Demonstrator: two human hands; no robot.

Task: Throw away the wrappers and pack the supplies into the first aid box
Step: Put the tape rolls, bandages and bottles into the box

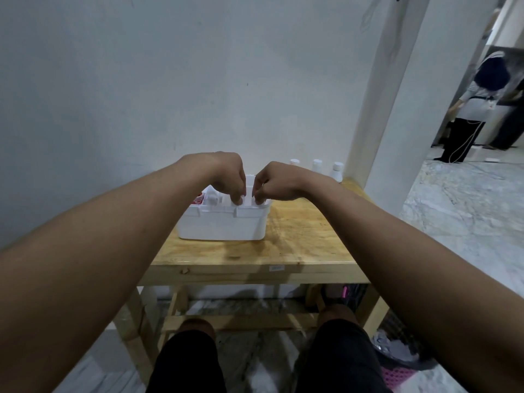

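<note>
A white first aid box (224, 224) stands open on a small wooden table (297, 239). Both my hands reach down into its right part. My left hand (228, 175) and my right hand (273, 182) have their fingertips pinched on a white item (249, 194) that stands up inside the box. White supplies (212, 198) and a red and white pack (198, 200) lie in the box's left part. Three white bottles (317, 165) stand at the table's back right, by the wall.
A white wall runs behind the table and a white pillar (377, 109) rises at its right. On the floor at the right stands a bin (397, 353) lined with a dark bag holding crumpled wrappers. Another person (476, 109) stands far right.
</note>
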